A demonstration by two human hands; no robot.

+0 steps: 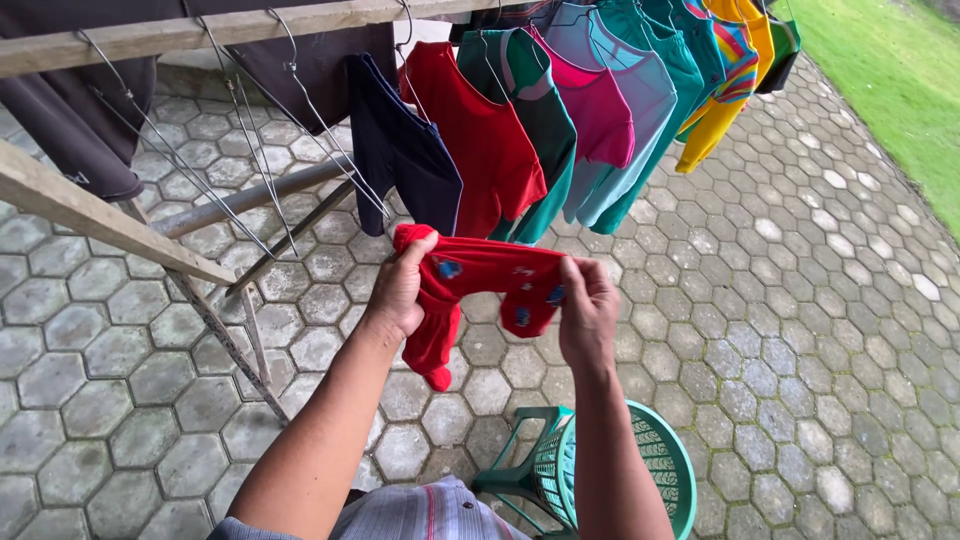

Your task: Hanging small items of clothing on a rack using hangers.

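A small red garment (478,285) with blue prints is stretched between both my hands, in front of a wooden drying rack. My left hand (400,288) grips its left end, where a sleeve or leg hangs down. My right hand (587,305) pinches its right end. Just above, several small clothes hang on wire hangers from the top rail (190,32): a navy piece (400,150), a red shirt (480,135), then green, pink, teal and yellow ones.
A green plastic laundry basket (655,455) stands on the ground under my right forearm. Empty wire hangers (250,130) hang on the rack at left beside dark clothes (70,110). Hexagonal paving covers the ground; grass (900,80) lies at the far right.
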